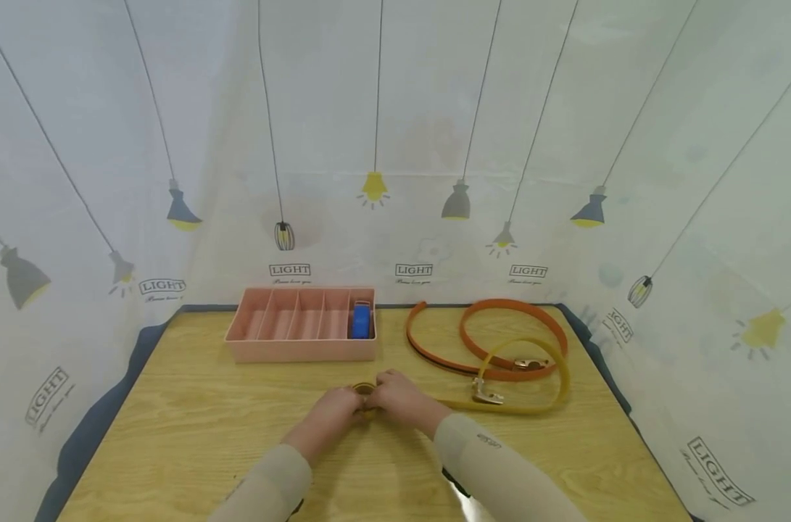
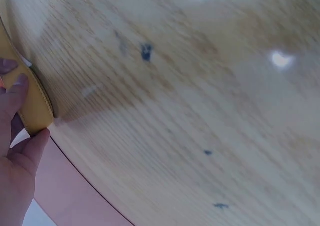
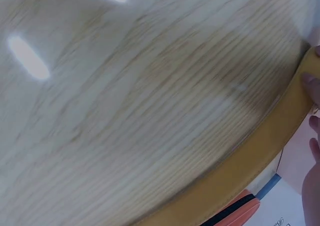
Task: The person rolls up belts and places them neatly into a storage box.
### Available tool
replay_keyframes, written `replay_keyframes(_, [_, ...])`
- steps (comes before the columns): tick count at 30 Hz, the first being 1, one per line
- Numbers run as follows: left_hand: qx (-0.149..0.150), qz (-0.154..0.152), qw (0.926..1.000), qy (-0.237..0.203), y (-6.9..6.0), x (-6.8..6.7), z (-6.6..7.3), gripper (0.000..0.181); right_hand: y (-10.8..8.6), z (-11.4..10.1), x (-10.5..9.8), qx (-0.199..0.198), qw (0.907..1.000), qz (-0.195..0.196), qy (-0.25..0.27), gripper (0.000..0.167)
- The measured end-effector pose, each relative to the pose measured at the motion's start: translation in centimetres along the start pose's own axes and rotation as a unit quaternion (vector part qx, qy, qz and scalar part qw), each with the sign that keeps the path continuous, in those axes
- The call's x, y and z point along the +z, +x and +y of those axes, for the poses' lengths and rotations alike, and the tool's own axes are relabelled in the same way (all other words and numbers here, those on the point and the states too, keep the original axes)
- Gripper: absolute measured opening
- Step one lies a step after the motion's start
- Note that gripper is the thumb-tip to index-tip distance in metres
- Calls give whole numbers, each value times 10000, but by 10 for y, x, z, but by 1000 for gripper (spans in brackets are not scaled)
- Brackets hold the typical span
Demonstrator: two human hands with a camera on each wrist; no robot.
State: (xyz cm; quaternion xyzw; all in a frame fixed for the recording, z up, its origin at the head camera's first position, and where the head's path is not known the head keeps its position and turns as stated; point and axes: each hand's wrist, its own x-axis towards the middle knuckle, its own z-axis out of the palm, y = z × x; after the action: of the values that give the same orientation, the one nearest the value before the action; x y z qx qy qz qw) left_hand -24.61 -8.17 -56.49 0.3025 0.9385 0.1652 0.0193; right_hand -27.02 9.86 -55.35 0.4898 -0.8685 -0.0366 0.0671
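Note:
A yellow belt (image 1: 528,408) runs along the table from a loose loop on the right to a small coil at its end between both hands. My left hand (image 1: 335,412) pinches the left side of that coil. In the left wrist view, fingers and thumb press on the curled yellow strap (image 2: 39,103). From the right, my right hand (image 1: 402,397) grips the belt beside the coil. The right wrist view shows the strap (image 3: 250,168) trailing away from these fingers. The belt's metal buckle (image 1: 485,393) lies farther right. Part of the coil is hidden by the hands.
Behind the hands stands a pink divided box (image 1: 300,352). A blue coiled item (image 1: 361,320) sits in its rightmost compartment. An orange belt (image 1: 512,303) with a metal buckle (image 1: 531,364) lies at the back right, partly under the yellow loop. Printed sheeting surrounds the wooden table (image 1: 173,428).

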Motion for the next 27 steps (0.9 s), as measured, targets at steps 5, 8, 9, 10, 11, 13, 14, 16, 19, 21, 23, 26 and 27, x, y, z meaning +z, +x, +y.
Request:
replay_keyframes(5, [94,-129,9999,-19,-2,-3,-5,16,-4,7,4,-393,9976,-246,-507,29])
replay_keyframes(8, [164,-208,9996,-88,-3,-5,-8,18,-9,13,8,-685,9930,-412,-870,33])
replay_keyframes(9, [175,-237,9995,-146,-4,-5,-8,18,-11,15,9,-768,9913,-462,-960,34])
replay_keyframes(10, [203,-254,9993,-179,-4,-6,-9,18,-13,17,10,-859,9897,-474,-1040,35])
replay_keyframes(11, [204,-279,9992,-222,-5,-6,-10,18,-14,18,11,-923,9885,-494,-1094,36])
replay_keyframes(13, [257,-290,9988,-293,-5,-5,-12,18,-15,21,12,-1002,9876,-458,-1114,36])
replay_keyframes(14, [303,-290,9986,-324,-6,-4,-13,18,-15,22,12,-1017,9879,-433,-1088,36])
replay_keyframes(16, [355,-296,9980,-435,-6,-2,-14,19,-14,22,12,-1017,9891,-341,-1012,34])
replay_keyframes(19, [409,-370,9969,-560,-6,1,-15,20,-10,21,10,-925,9926,-196,-761,31])
replay_keyframes(21, [386,-427,9964,-618,-7,1,-14,19,-7,19,9,-804,9951,-149,-562,28])
replay_keyframes(23, [367,-446,9967,-568,-7,1,-13,19,-4,18,8,-706,9966,-71,-409,27])
replay_keyframes(26, [325,-449,9978,-371,-7,-1,-12,19,-1,16,5,-557,9982,-14,-242,24])
replay_keyframes(27, [326,-429,9982,-260,-8,-1,-12,19,1,15,4,-529,9984,-3,-211,23])
